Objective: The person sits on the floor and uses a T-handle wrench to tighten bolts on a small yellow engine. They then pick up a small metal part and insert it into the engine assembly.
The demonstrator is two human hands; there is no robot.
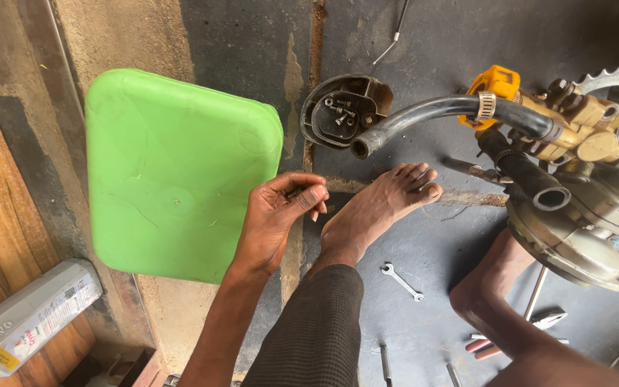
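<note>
My left hand (pixel 281 215) hovers over the concrete floor beside the edge of a green plastic tray (pixel 173 172). Its fingertips are pinched on a small dark piece (pixel 296 192), too small to identify. My bare foot (pixel 377 211) rests just right of the hand. A bare limb (pixel 499 294) rises from the bottom right and ends under the engine assembly (pixel 582 215); my right hand is not visible. A black plastic cover (pixel 342 111) holding several screws lies beyond my left hand.
Two black hoses (pixel 424 115) stick out left from the yellow-and-metal engine, one with a metal clamp. A sprocket (pixel 617 75) shows at the top right. A small wrench (pixel 402 281), red-handled pliers (pixel 488 347) and a grey carton (pixel 26 319) lie around.
</note>
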